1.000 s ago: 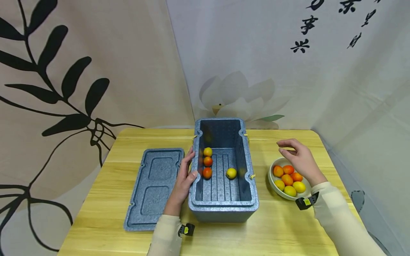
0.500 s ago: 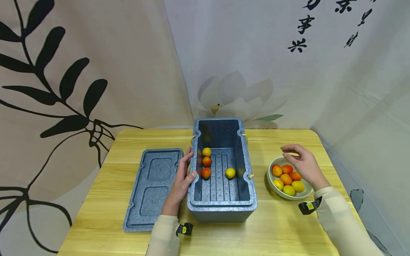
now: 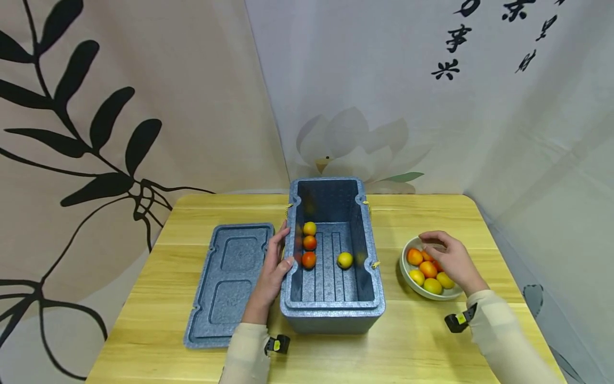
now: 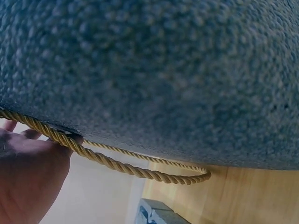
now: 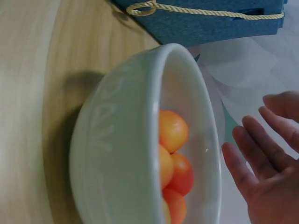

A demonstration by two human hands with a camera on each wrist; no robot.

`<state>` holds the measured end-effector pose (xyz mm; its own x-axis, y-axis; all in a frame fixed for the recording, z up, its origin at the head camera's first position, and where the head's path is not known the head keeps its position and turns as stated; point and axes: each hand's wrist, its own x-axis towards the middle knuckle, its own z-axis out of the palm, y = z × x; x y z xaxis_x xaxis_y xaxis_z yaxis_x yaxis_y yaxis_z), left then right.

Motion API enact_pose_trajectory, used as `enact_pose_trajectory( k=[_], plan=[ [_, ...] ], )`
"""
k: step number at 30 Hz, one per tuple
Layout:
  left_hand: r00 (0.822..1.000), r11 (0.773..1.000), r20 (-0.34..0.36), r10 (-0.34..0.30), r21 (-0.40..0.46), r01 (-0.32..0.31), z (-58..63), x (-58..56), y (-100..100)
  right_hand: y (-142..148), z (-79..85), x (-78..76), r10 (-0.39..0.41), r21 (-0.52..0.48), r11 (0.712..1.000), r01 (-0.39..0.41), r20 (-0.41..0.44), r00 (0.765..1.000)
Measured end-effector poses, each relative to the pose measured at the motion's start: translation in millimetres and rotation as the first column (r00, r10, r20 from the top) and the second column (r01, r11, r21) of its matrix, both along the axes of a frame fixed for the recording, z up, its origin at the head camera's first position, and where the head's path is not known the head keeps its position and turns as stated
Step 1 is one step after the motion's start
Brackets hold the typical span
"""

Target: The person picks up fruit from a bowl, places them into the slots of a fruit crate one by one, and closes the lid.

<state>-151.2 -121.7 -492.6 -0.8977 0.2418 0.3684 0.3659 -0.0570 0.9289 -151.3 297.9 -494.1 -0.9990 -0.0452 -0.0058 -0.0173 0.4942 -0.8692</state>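
My left hand [image 3: 273, 271] rests along the left side of a speckled blue-grey foam box [image 3: 331, 305], thumb at the rim and fingers lying straight on the outer wall. In the left wrist view that hand [image 4: 32, 172] is beside a twisted gold rope [image 4: 112, 163]. Inside the box lie two orange-red fruits [image 3: 309, 260], a yellow-orange fruit [image 3: 309, 228] and a yellow fruit [image 3: 344, 260]. Over a pale bowl [image 5: 117, 135] hovers my right hand [image 3: 451, 262], holding nothing, fingers slightly bent and spread. Several small orange and yellow fruits [image 3: 428, 270] fill the bowl.
Left of the box, a matching lid [image 3: 236, 266] lies flat on the wooden table [image 3: 163, 320]. A printed cloth [image 3: 216, 106] hangs behind the table's back edge. Black cameras sit on both wrists.
My right hand has come down toward the bowl, covering more of the fruits at its back. The left hand, the box and the fruits in it stay put.
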Motion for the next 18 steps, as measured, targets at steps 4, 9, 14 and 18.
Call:
enact_pose_trajectory(
  k=[4, 9, 14, 18],
  plan=[
    [1.0, 1.0, -0.002, -0.001, 0.001, 0.001, 0.7, 0.0, 1, 2, -4.7, 2.5, 0.007, 0.031, 0.999, -0.007, 0.017, 1.0],
    [1.0, 1.0, -0.005, -0.003, 0.008, 0.003, 1.3, -0.1, 1, 3, -14.7, 4.9, 0.004, 0.048, 0.999, -0.005, 0.023, 1.0],
    [1.0, 1.0, -0.009, 0.003, 0.008, -0.003, -0.3, -0.4, 2, 0, -28.4, 1.5, 0.028, 0.131, 0.991, -0.024, -0.028, 0.999],
    [1.0, 1.0, -0.008, 0.004, 0.014, -0.004, -2.2, -0.5, 1, -4, -34.4, -1.1, 0.044, 0.201, 0.979, -0.033, -0.048, 0.998]
  ],
)
